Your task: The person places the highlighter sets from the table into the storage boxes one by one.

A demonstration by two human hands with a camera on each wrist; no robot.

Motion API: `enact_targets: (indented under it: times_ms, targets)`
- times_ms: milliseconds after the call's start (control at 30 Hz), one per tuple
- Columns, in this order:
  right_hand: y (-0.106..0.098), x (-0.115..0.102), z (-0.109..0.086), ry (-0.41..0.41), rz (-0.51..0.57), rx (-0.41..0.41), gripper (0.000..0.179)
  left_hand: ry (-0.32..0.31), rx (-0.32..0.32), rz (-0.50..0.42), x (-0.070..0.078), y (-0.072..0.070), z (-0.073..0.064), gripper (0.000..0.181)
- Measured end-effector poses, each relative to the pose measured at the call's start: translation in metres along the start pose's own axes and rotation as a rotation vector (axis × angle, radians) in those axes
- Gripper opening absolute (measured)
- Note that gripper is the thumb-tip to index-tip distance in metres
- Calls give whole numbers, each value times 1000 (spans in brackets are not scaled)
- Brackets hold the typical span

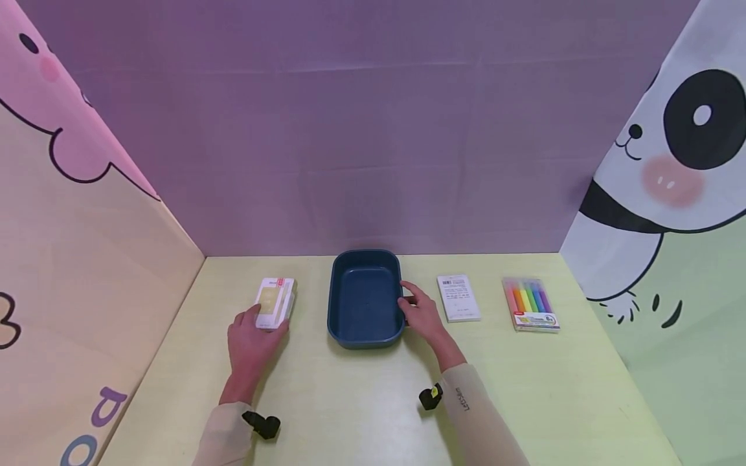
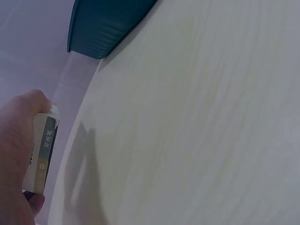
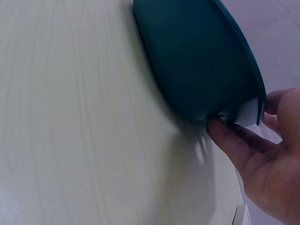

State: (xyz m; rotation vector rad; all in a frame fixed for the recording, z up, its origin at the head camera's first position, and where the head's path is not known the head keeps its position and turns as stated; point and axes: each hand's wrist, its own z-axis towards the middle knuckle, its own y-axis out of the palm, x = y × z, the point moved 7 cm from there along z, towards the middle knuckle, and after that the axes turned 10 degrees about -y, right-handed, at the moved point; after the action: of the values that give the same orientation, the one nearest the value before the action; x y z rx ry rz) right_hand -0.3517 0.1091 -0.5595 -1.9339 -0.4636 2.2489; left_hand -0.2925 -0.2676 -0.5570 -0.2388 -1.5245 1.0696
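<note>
A white box with a beige panel (image 1: 271, 301), its side label reading as highlighters, is gripped between the thumb and fingers of my left hand (image 1: 252, 346). The left wrist view shows the box (image 2: 41, 152) end-on, thumb at one edge and a fingertip at the opposite one. To its right, a dark blue rectangular bin (image 1: 365, 294) stands on the table with nothing inside. My right hand (image 1: 422, 315) holds the bin's right side by the rim. Up close in the right wrist view, its fingers (image 3: 228, 140) meet the wall and rim of the bin (image 3: 197, 56).
Right of the bin lies a white printed pack (image 1: 458, 299). Further right is a clear case of rainbow-coloured pens (image 1: 530, 304). A purple backdrop (image 1: 373, 129) rises behind the pale wooden table (image 1: 350, 414), with printed cartoon panels on both sides.
</note>
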Motion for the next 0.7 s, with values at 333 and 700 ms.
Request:
enact_targets:
  times_ms: [333, 700]
  targets:
    - [0, 0, 0, 8, 6, 2, 45, 9, -11, -22, 13, -5, 0, 76]
    - [-1, -2, 0, 0, 3, 12, 44, 51, -20, -41, 33, -9, -6, 77]
